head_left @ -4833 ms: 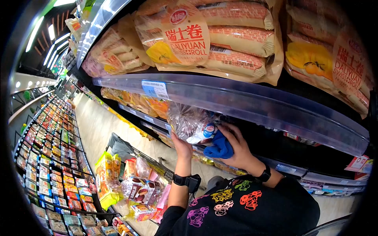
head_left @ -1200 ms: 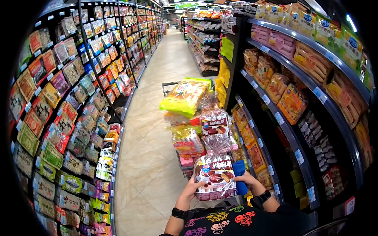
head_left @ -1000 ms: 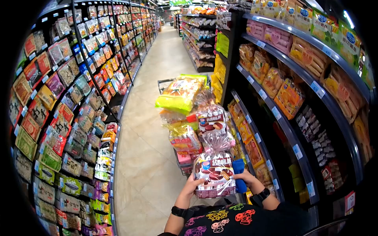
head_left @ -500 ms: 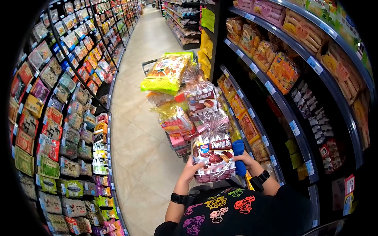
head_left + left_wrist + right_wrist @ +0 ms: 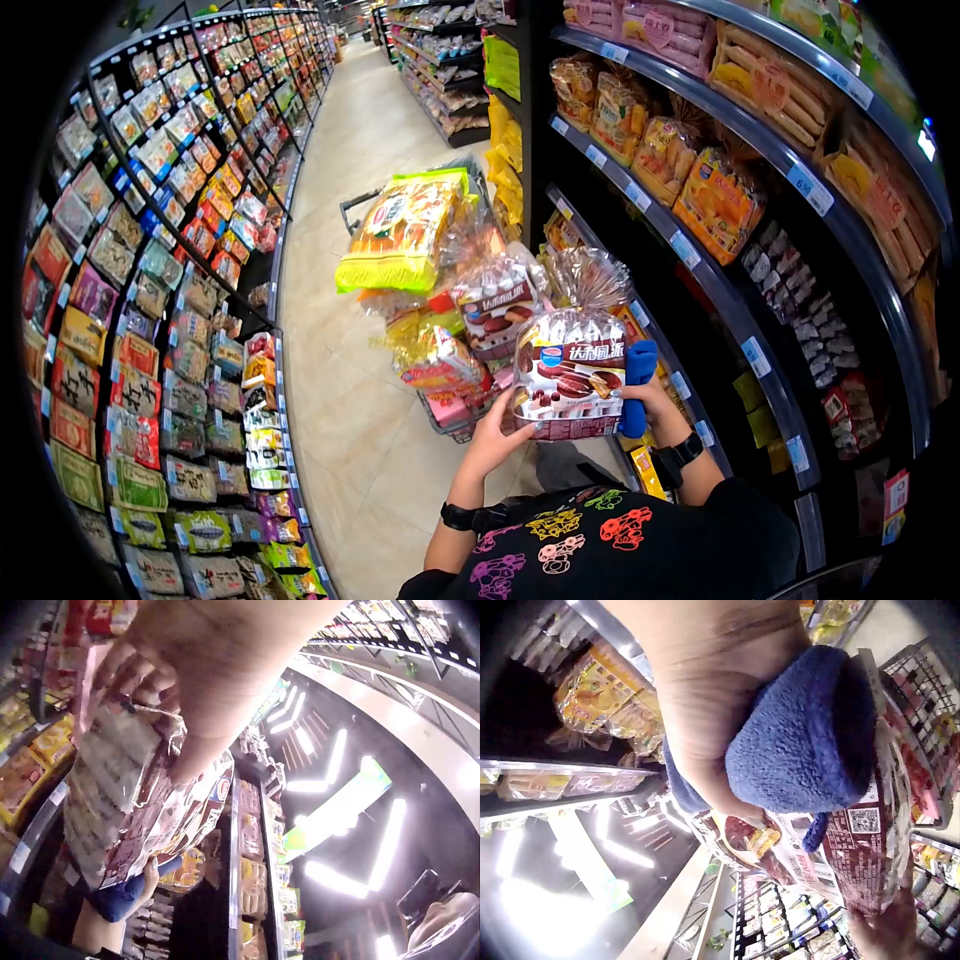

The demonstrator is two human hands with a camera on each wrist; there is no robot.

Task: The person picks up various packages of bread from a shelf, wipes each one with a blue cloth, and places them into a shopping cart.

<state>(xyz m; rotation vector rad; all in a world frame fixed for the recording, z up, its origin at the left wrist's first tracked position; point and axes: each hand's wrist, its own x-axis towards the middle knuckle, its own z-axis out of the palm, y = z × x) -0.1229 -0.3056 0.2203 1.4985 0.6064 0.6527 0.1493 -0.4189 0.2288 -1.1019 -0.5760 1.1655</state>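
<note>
A clear-topped bag of chocolate pies (image 5: 570,372), with a brown and white printed front, is held up in front of the body. My left hand (image 5: 490,440) grips its left lower side, thumb on the front and fingers behind. On the other side, my right hand (image 5: 657,402) holds a folded blue cloth (image 5: 637,388) together with the bag's right edge. In the right wrist view the fuzzy cloth (image 5: 802,742) bulges out of the palm, and the thumb reaches onto the bag's front. The left wrist view shows curled left fingers on the bag's base.
Just ahead stands a shopping cart (image 5: 352,208) heaped with packages, among them a yellow-green bag (image 5: 405,232) and a similar pie bag (image 5: 497,306). Shelves (image 5: 690,110) of bread and rolls line the right side. Hanging snack packs (image 5: 160,350) fill the left rack, with tiled floor (image 5: 345,390) between.
The bag was at the shelf at first, then came out over the aisle near the cart. In the last half second it has shifted right and slightly up in view, still in both hands.
</note>
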